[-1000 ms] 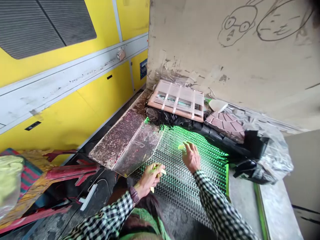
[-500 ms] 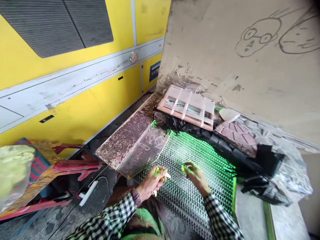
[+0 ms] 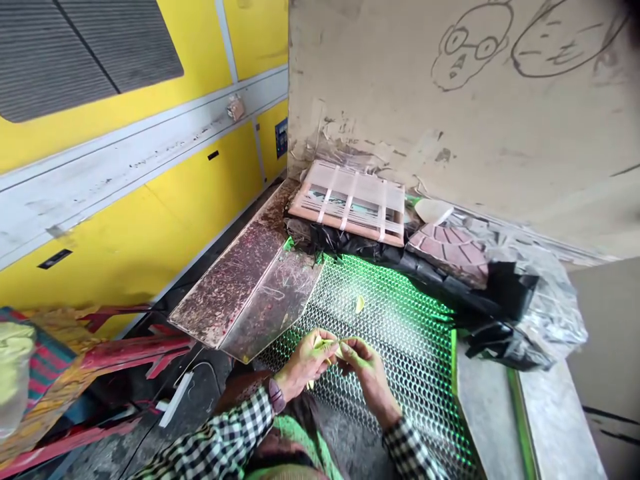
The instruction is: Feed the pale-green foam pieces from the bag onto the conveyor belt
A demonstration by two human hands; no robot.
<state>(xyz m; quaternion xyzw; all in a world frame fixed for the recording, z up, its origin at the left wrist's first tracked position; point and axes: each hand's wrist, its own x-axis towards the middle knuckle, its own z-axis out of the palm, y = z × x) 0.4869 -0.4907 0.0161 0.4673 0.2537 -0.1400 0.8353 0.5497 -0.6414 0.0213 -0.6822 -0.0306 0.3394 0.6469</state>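
Green sliver (image 3: 327,345) pinched between left fingers (image 3: 313,348), right fingers (image 3: 351,353).

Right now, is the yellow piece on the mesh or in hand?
On it: the piece lies alone on the mesh, apart from the left hand and right hand.

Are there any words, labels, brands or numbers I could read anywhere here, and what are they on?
No word, brand or number can be read.
The small blue panel on the yellow cabinet: markings too small to read.
The beige board: only drawn faces, no lettering.
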